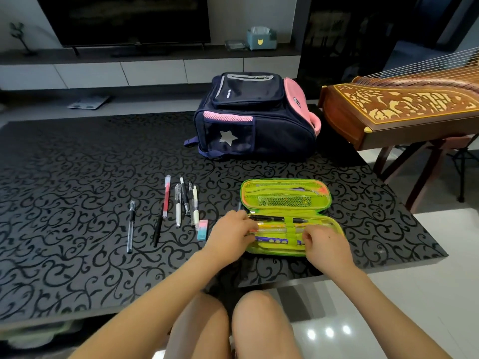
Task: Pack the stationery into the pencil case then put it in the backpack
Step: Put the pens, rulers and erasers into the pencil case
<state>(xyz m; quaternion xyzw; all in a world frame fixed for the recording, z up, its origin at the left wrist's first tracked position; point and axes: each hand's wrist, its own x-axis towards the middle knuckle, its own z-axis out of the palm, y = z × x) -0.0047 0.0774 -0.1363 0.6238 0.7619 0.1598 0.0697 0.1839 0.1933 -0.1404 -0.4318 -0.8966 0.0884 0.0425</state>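
Observation:
A lime-green pencil case (285, 195) lies open flat on the black patterned table (77, 177). Several pens are tucked under its elastic loops. My left hand (230, 237) is at the case's left end, fingers pinching a pale pen (272, 230) in the loops. My right hand (325, 246) rests on the case's lower right part, fingers curled on a loop. Left of the case lie several loose pens (178, 203), a black pen (131, 224) further left and a pink-and-teal eraser (202, 230). A navy and pink backpack (254, 115) stands behind.
A carved wooden zither (399, 110) on a stand is at the right, close to the table's corner. A TV console with a teal tissue box (261, 38) runs along the back wall. My knees (233, 322) are below the table's front edge.

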